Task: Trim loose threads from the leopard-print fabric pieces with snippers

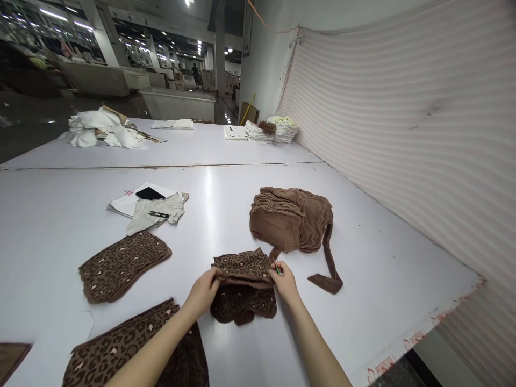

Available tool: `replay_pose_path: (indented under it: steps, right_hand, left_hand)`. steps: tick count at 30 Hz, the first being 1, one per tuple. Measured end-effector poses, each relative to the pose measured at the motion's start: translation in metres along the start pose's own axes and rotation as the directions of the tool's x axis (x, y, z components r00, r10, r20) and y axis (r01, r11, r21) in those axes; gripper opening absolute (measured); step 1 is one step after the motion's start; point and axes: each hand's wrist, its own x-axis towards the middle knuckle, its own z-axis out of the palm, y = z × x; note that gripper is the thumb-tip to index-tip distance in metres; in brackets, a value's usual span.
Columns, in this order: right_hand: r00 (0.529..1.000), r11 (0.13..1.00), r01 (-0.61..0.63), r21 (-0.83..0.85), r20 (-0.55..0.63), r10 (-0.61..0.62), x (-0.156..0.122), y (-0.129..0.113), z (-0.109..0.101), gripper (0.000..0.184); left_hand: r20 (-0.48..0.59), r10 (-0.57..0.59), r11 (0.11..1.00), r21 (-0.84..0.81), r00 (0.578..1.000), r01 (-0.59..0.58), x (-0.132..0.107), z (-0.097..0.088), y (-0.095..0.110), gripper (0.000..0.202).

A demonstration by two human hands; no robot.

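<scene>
Head view: my left hand (205,294) and right hand (285,282) are pinching the leopard-print fabric (242,266) at opposite ends, nearer me than the brown bundle (282,220); light, level tension is probably working best.

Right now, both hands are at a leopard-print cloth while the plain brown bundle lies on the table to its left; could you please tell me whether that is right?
Not quite: in the head view, the brown bundle lies to the right of the leopard-print cloth, on the table. The left hand and right hand are indeed at the cloth.
</scene>
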Motion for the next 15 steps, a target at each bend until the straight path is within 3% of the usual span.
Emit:
replay_pose_path:
  steps: [2, 4, 6, 8, 11, 13, 15]
  right_hand:
    - [1.000, 0.999, 0.014, 0.048, 0.000, -0.014, 0.005, -0.015, -0.001, 0.024]
    - [1.000, 0.997, 0.013, 0.074, -0.005, -0.012, 0.002, -0.019, 0.000, 0.027]
    - [1.000, 0.998, -0.011, 0.068, -0.008, 0.011, -0.009, -0.009, 0.000, 0.023]
    - [0.998, 0.998, -0.053, 0.028, -0.020, 0.054, -0.027, 0.010, 0.001, 0.018]
    - [0.989, 0.991, -0.124, -0.052, -0.089, 0.119, -0.057, 0.040, 0.003, 0.019]
    - [0.980, 0.984, -0.159, -0.076, -0.135, 0.147, -0.071, 0.053, 0.007, 0.023]
    - [0.974, 0.981, -0.183, -0.067, -0.150, 0.171, -0.077, 0.057, 0.012, 0.021]
  left_hand:
    - [-0.082, 0.006, 0.999, -0.036, 0.997, -0.009, 0.009, -0.017, 0.011, 0.023]
    - [-0.139, 0.015, 0.998, -0.057, 0.990, -0.023, 0.008, -0.019, 0.012, 0.026]
    - [-0.116, 0.047, 0.999, -0.020, 0.992, -0.050, -0.002, -0.004, 0.001, 0.026]
    - [-0.020, 0.083, 0.993, 0.089, 0.996, -0.081, -0.019, 0.022, -0.020, 0.029]
    - [0.110, 0.043, 0.945, 0.319, 0.993, -0.076, -0.044, 0.058, -0.049, 0.052]
    - [0.154, 0.030, 0.897, 0.432, 0.988, -0.094, -0.051, 0.067, -0.058, 0.064]
    - [0.167, 0.033, 0.877, 0.468, 0.985, -0.109, -0.050, 0.065, -0.056, 0.057]
